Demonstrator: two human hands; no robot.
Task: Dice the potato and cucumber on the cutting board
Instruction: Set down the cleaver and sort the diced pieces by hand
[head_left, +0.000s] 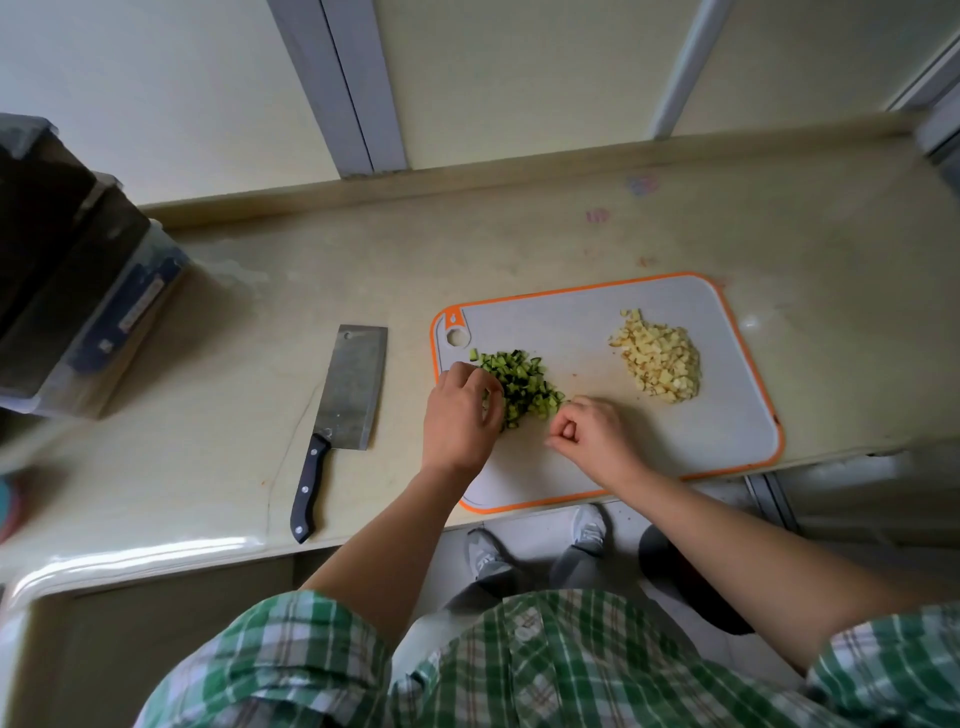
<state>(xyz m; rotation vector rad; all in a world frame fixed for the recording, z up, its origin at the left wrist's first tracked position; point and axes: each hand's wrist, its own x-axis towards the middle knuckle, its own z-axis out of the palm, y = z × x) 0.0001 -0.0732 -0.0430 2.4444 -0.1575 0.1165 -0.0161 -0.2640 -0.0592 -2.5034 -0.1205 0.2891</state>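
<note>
Diced cucumber (521, 385), potato (661, 359) (cleaver (349, 387) aside)

Green cucumber dice (524, 387), yellow potato dice (662, 358), orange-rimmed grey board (597, 322).

No legible text anywhere, only a blurred label (139, 305) on the dark box (62, 270) at left
</note>
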